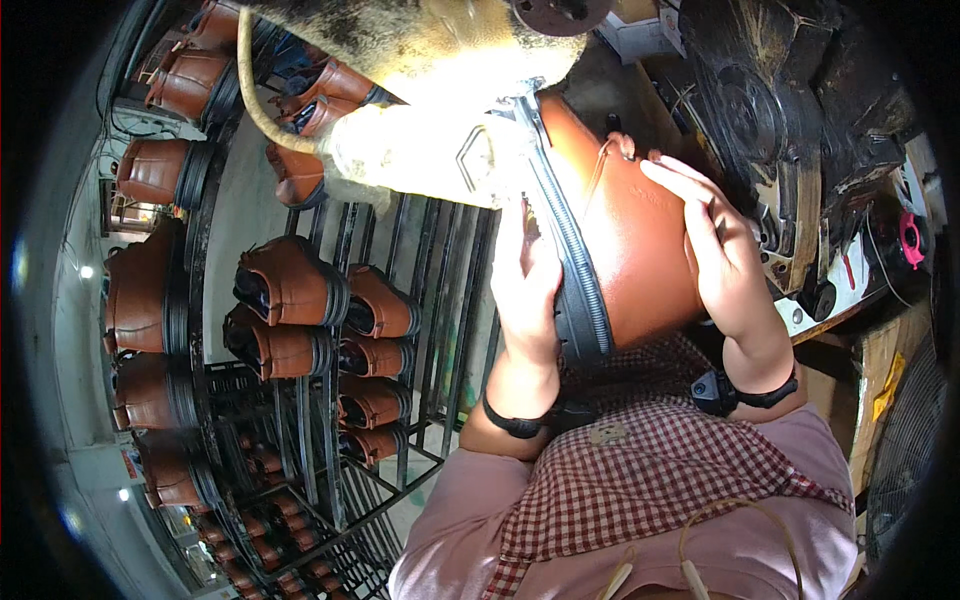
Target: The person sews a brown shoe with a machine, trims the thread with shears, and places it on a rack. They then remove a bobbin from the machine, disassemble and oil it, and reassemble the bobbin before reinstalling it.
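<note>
I hold a brown leather boot [640, 255] between both hands, its black sole [571, 270] turned to the left and a ribbed welt running along its edge. My left hand [527, 275] presses on the sole side, its fingertips partly lost in glare. Around the upper, on the right, curve the fingers of my right hand [712, 225]. A thin cord or lace trails over the leather near my right fingertips. The boot's upper left end meets a worn, pale machine head [430, 150], brightly lit; the contact point is washed out.
Metal racks [415, 330] on the left carry several brown boots [290, 283] with black soles. A dark, greasy machine [760, 110] stands at upper right, above a wooden-edged bench holding a pink ring-shaped object [910, 240]. A pale hose [247, 80] hangs at upper left.
</note>
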